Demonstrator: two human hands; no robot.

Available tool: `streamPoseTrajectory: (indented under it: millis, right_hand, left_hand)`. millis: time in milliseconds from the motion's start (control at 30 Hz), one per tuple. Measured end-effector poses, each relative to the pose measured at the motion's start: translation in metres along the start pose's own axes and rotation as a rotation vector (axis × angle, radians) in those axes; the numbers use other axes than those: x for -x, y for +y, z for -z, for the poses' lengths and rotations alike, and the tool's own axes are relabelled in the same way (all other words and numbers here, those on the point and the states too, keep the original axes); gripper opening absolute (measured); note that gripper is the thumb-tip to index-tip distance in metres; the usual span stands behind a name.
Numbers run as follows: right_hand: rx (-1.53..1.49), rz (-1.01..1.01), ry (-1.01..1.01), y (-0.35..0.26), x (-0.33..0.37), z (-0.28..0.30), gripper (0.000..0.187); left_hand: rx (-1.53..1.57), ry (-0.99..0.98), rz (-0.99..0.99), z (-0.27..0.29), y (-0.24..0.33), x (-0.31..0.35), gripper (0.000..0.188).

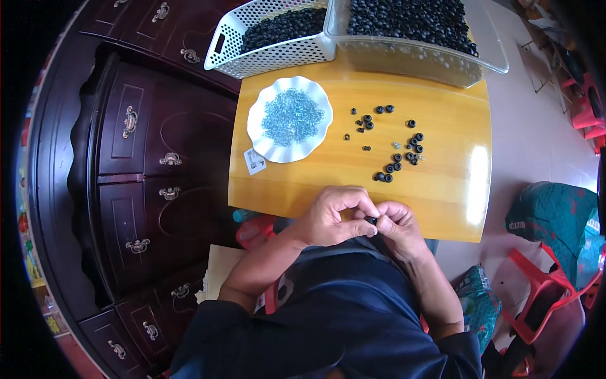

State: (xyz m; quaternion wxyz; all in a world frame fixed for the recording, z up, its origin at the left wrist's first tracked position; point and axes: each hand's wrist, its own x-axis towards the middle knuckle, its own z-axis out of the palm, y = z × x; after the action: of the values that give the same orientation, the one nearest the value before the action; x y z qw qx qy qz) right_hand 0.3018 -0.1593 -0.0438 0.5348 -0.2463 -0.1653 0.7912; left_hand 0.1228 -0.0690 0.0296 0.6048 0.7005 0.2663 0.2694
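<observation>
Just past the near edge of the table, my two hands meet in front of my body. Between their fingertips is a small black plastic piece [371,220], mostly hidden by the fingers. My left hand [331,216] pinches it with thumb and forefinger, and my right hand [400,232] is closed on it from the other side. Beyond them on the tabletop lie several loose black round pieces [398,166], some with a hole in the top. Smaller black bits [367,148] are scattered to their left, with a few silvery ones [396,145] among them.
A white scalloped plate [255,126] holds a heap of small silvery coil-like bits, with a white printed card [255,162] beside it. Across the far edge stand a white perforated basket [278,60] and a clear bin [404,54], both with black pieces. A dark cabinet [189,139] stands left.
</observation>
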Motion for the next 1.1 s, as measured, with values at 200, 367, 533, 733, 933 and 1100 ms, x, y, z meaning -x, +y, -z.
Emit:
streamPoseTrajectory:
  millis: [200,367,533,733,933,1100]
  right_hand:
    - [-0.006,-0.003,0.031,-0.009,-0.004,-0.012,0.015]
    - [0.054,-0.064,0.027,-0.009,-0.002,-0.013,0.017]
    - [-0.019,-0.030,-0.001,-0.012,-0.004,-0.017,0.018]
    - [0.129,-0.073,0.066,-0.011,-0.005,-0.016,0.022]
    - [0.177,-0.028,0.056,-0.010,-0.004,-0.015,0.017]
    - [0.212,-0.008,0.033,-0.008,-0.003,-0.016,0.017]
  left_hand:
    - [-0.011,-0.042,0.010,0.006,-0.001,-0.004,0.021]
    - [-0.106,-0.139,0.016,0.016,0.001,0.003,0.018]
    - [0.151,-0.111,0.219,0.012,0.004,0.007,0.019]
    - [-0.026,0.085,0.315,0.066,-0.008,-0.009,0.023]
    - [-0.158,0.610,0.069,0.180,0.036,-0.098,0.039]
    - [-0.097,0.502,-0.016,0.170,0.029,-0.100,0.031]
